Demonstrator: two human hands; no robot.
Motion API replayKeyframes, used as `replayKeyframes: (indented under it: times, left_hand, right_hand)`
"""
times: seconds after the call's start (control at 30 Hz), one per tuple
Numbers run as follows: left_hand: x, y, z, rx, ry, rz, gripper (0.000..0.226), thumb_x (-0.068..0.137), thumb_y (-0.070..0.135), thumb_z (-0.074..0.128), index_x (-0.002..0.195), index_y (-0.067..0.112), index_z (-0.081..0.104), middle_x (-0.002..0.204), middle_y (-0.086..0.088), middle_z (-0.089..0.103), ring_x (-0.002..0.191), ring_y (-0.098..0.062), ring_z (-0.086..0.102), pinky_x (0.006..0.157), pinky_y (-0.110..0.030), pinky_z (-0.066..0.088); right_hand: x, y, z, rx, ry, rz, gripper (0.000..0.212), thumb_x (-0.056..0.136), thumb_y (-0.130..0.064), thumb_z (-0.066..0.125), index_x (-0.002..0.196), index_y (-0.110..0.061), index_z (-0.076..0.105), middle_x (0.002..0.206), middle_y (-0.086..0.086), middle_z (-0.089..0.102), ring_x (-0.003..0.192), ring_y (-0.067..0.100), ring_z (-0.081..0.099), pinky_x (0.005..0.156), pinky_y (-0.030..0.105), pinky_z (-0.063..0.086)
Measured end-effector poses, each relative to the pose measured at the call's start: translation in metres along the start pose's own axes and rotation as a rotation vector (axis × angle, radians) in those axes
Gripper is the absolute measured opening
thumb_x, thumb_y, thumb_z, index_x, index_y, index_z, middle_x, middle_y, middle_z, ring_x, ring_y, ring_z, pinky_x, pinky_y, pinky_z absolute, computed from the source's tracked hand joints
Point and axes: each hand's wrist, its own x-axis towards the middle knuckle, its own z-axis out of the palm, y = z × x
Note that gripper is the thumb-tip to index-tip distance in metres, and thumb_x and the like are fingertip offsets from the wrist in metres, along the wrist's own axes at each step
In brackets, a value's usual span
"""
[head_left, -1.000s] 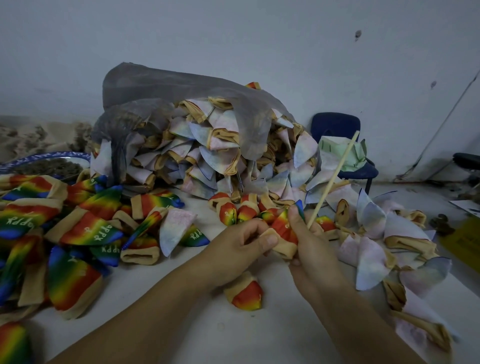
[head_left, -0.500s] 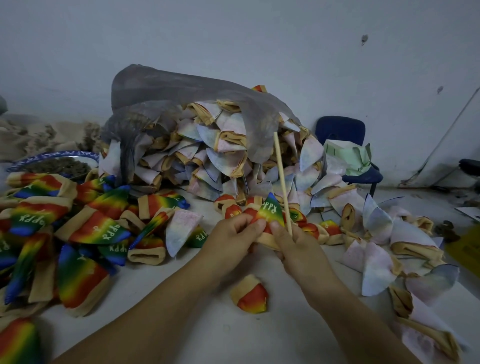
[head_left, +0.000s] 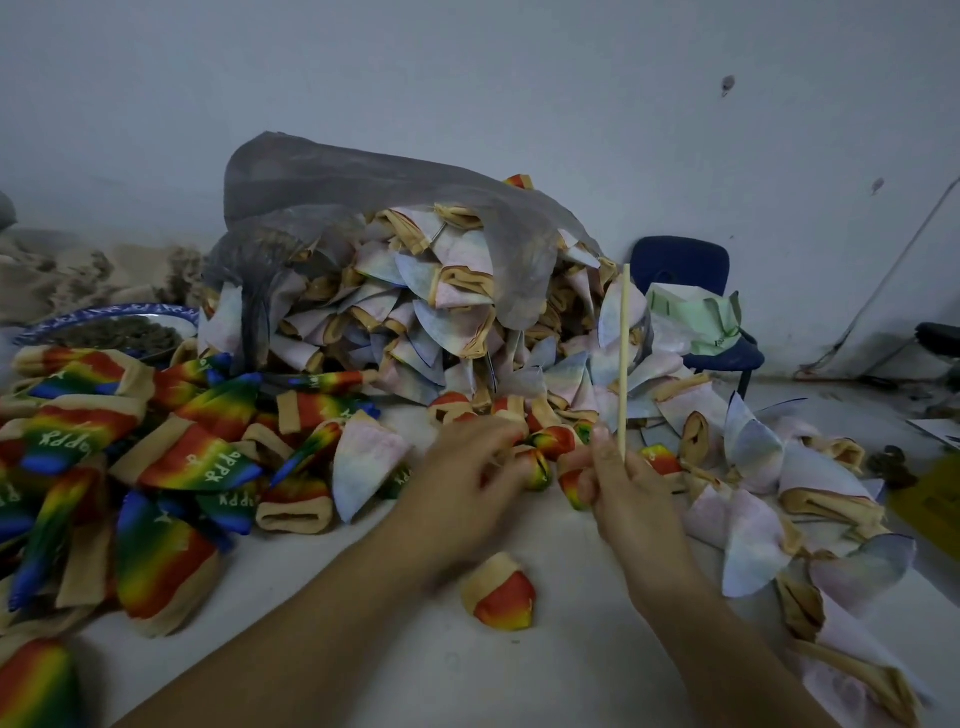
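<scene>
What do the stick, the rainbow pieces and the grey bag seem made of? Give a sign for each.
Stick: likely wood or bamboo; pale, matte, straight.
Rainbow pieces: probably printed fabric; soft folds, tan hems.
Grey bag: thin plastic film; translucent, crumpled.

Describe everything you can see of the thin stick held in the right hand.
The stick is a thin, straight, pale tan rod, wood or bamboo by its look, plain, with a blunt top end. It stands nearly upright in front of the pile of pale folded pieces. The right hand pinches its lower end between thumb and fingers, which hide the bottom tip. Nothing else visibly touches it.
</scene>
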Motion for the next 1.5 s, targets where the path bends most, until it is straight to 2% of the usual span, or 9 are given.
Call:
replayKeyframes:
  times: [0.17,0.3,0.37,0.47,0.73,0.9,1.03,1.2,1.5]
  left_hand:
    - [-0.006,-0.007,0.007,0.188,-0.116,0.095,0.036,0.098,0.026,0.056,0.135,0.025,0.058,0.139,0.007,0.052,0.129,-0.010,0.043,0.105,-0.018,0.032]
    - [-0.002,0.004,-0.005,-0.417,0.124,-0.260,0.021,0.099,0.032,0.055,0.116,0.041,0.064,0.117,0.016,0.066,0.108,0.005,0.057,0.089,-0.009,0.042]
    - [0.002,0.014,-0.008,-0.930,0.158,-0.387,0.021,0.095,0.029,0.058,0.114,0.027,0.069,0.114,-0.001,0.072,0.109,-0.014,0.066,0.095,-0.030,0.053]
    - [0.003,0.026,-0.011,-1.305,0.114,-0.498,0.026,0.087,0.023,0.062,0.105,0.007,0.070,0.099,-0.016,0.074,0.087,-0.024,0.073,0.071,-0.033,0.061]
    - [-0.002,0.033,-0.005,-0.959,0.077,-0.542,0.039,0.089,0.044,0.064,0.098,0.006,0.065,0.091,-0.010,0.075,0.073,-0.014,0.072,0.057,-0.022,0.054]
    - [-0.005,0.034,-0.006,-1.072,-0.073,-0.450,0.043,0.072,0.050,0.072,0.092,0.012,0.076,0.094,-0.008,0.077,0.082,-0.016,0.074,0.062,-0.021,0.056]
    - [-0.004,0.030,-0.008,-1.126,-0.089,-0.477,0.052,0.069,0.051,0.075,0.101,0.010,0.076,0.100,-0.012,0.076,0.081,-0.017,0.074,0.061,-0.020,0.056]
    - [-0.004,0.026,-0.004,-1.002,0.052,-0.453,0.056,0.064,0.065,0.070,0.084,0.013,0.077,0.064,-0.007,0.066,0.047,-0.013,0.057,0.042,-0.019,0.043]
    - [0.000,0.035,0.001,-1.095,-0.138,-0.634,0.066,0.065,0.067,0.069,0.101,0.012,0.074,0.064,0.003,0.050,0.052,-0.007,0.043,0.051,-0.020,0.036]
  right_hand:
    - [-0.001,0.001,0.000,0.012,-0.038,-0.044,0.059,0.079,-0.067,0.035,0.074,-0.017,0.065,0.051,-0.010,0.048,0.044,-0.002,0.040,0.046,0.010,0.034]
    - [-0.007,-0.002,0.003,-0.051,-0.183,-0.139,0.038,0.084,-0.061,0.043,0.080,-0.029,0.063,0.061,-0.015,0.054,0.055,-0.003,0.048,0.053,0.006,0.038]
    - [-0.008,-0.006,0.007,-0.023,-0.247,-0.210,0.009,0.089,-0.047,0.054,0.086,-0.046,0.062,0.075,-0.023,0.061,0.070,-0.007,0.057,0.063,0.003,0.041]
    - [-0.009,-0.010,0.012,0.030,-0.330,-0.288,0.026,0.082,-0.045,0.063,0.099,-0.063,0.056,0.089,-0.030,0.056,0.092,-0.005,0.059,0.079,0.012,0.047]
    - [-0.009,-0.005,0.017,-0.056,-0.270,-0.312,0.026,0.071,-0.058,0.067,0.095,-0.054,0.057,0.099,-0.023,0.051,0.101,0.004,0.056,0.089,0.034,0.052]
    - [-0.009,-0.009,0.014,0.001,-0.238,-0.255,0.018,0.077,-0.050,0.065,0.091,-0.054,0.056,0.090,-0.019,0.064,0.081,0.000,0.064,0.065,0.014,0.052]
    - [-0.010,-0.009,0.013,-0.002,-0.254,-0.277,0.019,0.078,-0.055,0.057,0.095,-0.047,0.059,0.093,-0.016,0.064,0.088,0.001,0.062,0.072,0.014,0.050]
    - [-0.011,-0.009,0.016,-0.239,-0.224,-0.386,0.013,0.094,-0.028,0.054,0.091,-0.041,0.054,0.090,-0.011,0.054,0.082,0.003,0.053,0.071,0.021,0.045]
    - [-0.012,-0.010,0.019,-0.228,-0.105,-0.370,0.012,0.094,-0.028,0.053,0.082,-0.028,0.052,0.077,-0.006,0.050,0.068,0.005,0.047,0.060,0.013,0.038]
